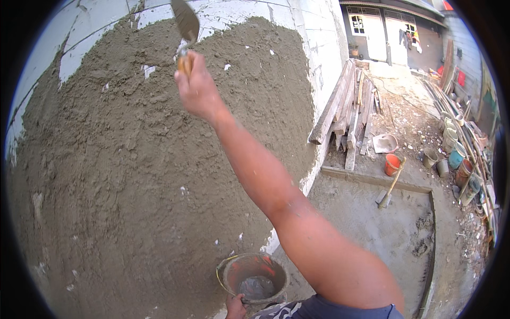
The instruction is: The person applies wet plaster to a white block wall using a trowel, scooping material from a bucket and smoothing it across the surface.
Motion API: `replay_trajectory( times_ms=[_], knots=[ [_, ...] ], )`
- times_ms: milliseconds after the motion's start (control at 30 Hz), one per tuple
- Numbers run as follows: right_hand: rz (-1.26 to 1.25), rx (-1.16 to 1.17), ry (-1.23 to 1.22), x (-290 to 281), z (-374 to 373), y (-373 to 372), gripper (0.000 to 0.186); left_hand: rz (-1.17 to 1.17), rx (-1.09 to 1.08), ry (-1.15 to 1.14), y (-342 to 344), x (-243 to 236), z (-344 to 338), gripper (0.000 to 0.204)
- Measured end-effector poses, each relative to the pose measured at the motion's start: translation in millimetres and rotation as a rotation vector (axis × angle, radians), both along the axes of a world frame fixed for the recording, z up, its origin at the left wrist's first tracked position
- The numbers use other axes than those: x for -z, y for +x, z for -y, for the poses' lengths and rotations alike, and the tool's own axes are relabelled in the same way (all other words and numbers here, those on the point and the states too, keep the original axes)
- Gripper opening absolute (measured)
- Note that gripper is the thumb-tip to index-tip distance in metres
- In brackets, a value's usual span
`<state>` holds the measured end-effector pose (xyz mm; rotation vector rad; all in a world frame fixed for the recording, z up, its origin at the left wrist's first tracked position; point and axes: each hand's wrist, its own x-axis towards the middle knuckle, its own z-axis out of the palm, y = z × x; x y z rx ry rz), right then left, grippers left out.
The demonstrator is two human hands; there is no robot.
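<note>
My right hand (197, 87) is raised against the upper wall, gripping the wooden handle of a trowel (185, 20) whose metal blade points up near the white block edge. The wall (133, 159) is coated with rough grey mortar, with white blocks showing along the top and in small flecks. At the bottom, my left hand (235, 305) grips the rim of a mortar-smeared bucket (252, 276), which has some wet grey material at the bottom.
A wooden-framed mixing bed (372, 250) lies at right, with a hoe (396, 178) and orange bucket (392, 165) nearby. Stacked planks (340, 106) lean along the wall. Several buckets (457, 154) and long poles line the far right, below a doorway.
</note>
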<state>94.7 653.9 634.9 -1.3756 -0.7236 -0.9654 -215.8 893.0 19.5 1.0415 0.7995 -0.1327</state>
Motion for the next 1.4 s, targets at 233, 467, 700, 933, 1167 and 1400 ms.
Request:
replay_trajectory(
  times_ms=[233, 467, 700, 933, 1167, 1400],
  knots=[
    [-0.831, -0.526, -0.746, 361.7, 123.6, -242.0, 0.043, 0.069, 0.075, 0.209, -50.0, -43.1, 48.3, 0.041],
    [-0.953, -0.089, -1.758, 595.0, 124.5, -377.6, 0.043, 0.071, 0.525, 0.326, -90.7, -45.8, 100.4, 0.026],
    [-0.501, -0.479, -2.064, 482.1, 152.7, -423.3, 0.042, 0.036, 0.635, 0.536, -161.0, -77.7, 98.2, 0.046],
    [-0.355, -0.325, -1.961, 566.2, 145.8, -434.1, 0.035, 0.324, 0.331, 0.576, -198.0, -21.2, 109.4, 0.065],
    [-0.492, 0.06, -1.757, 506.8, 141.7, -439.4, 0.043, 0.552, 0.181, 0.321, -155.5, -117.3, 116.9, 0.048],
    [-0.666, 0.351, -1.475, 444.0, 162.9, -418.3, 0.043, 0.792, 0.191, 0.174, -103.6, -154.3, 128.0, 0.043]
  ],
)
